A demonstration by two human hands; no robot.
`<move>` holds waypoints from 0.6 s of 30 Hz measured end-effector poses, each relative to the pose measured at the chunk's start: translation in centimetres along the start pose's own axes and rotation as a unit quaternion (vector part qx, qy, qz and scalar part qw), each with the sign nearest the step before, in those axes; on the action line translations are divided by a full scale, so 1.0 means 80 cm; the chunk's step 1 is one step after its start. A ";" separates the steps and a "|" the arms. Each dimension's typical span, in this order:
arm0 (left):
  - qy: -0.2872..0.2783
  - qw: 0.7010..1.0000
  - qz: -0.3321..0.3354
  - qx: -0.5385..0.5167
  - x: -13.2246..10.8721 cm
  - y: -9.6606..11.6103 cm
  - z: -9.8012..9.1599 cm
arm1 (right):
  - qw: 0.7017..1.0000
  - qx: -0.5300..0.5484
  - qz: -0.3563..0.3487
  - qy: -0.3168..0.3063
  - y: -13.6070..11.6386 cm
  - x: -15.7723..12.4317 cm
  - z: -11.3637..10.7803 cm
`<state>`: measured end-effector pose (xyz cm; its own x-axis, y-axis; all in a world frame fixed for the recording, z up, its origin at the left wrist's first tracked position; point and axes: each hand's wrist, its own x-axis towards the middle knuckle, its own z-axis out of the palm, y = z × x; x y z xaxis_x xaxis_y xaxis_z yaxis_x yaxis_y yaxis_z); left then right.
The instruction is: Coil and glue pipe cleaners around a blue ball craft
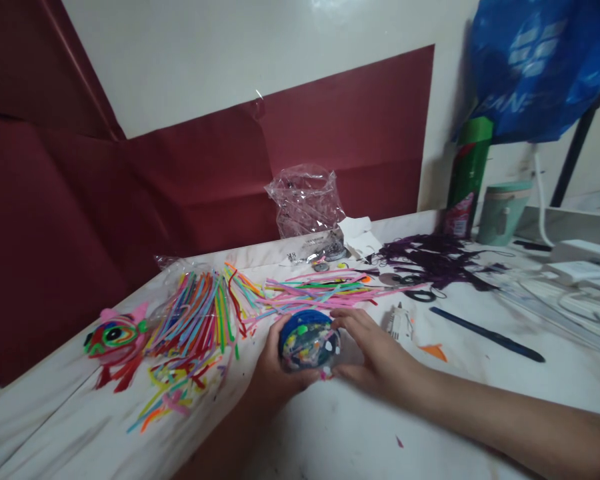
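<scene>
A round container (307, 343) with a blue rim and see-through walls is held up over the front middle of the table. Small bits of several colours show in it. My left hand (275, 370) wraps round its left side, thumb along the bottom. At its right side is my right hand (367, 353), thumb and fingers curved round a clear, blurred part that touches the container. Just right of that hand lies a white glue gun (400, 323).
Bundles of coloured pipe cleaners (195, 310) and a pink-green creature figure (117, 340) are on the left. Behind stands a clear plastic bag (307, 200). Purple yarn (430, 257), black scissors (420, 293), a dark blue stick (487, 333), a green bottle (470, 173) and a cup (503, 213) are right.
</scene>
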<state>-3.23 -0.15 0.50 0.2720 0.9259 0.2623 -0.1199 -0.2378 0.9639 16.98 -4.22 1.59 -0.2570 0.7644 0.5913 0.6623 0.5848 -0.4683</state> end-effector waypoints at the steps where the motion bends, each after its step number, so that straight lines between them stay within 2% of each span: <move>1: 0.003 1.000 -0.002 0.008 0.000 -0.001 -0.001 | 1.000 0.003 0.007 -0.007 -0.001 0.000 -0.001; 5: 0.002 1.000 -0.017 0.000 0.007 -0.009 -0.009 | 0.999 -0.007 0.036 -0.021 -0.003 0.002 -0.003; 10: 0.094 0.994 -0.048 0.010 0.017 -0.013 -0.018 | 0.997 -0.009 0.075 -0.014 0.005 0.000 0.000; 15: 0.051 0.996 -0.068 -0.030 0.012 -0.008 -0.016 | 0.989 0.030 0.143 -0.017 0.006 0.002 -0.001; 18: 0.048 0.995 -0.064 -0.057 0.011 -0.009 -0.016 | 0.984 0.052 0.169 -0.029 0.000 0.005 -0.006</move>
<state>-4.09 1.23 0.00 0.2003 0.9714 0.1273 -0.1987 -0.0869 0.9762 17.25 -4.07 2.12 -0.0763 0.9322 0.3538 0.6413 0.3176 -0.6985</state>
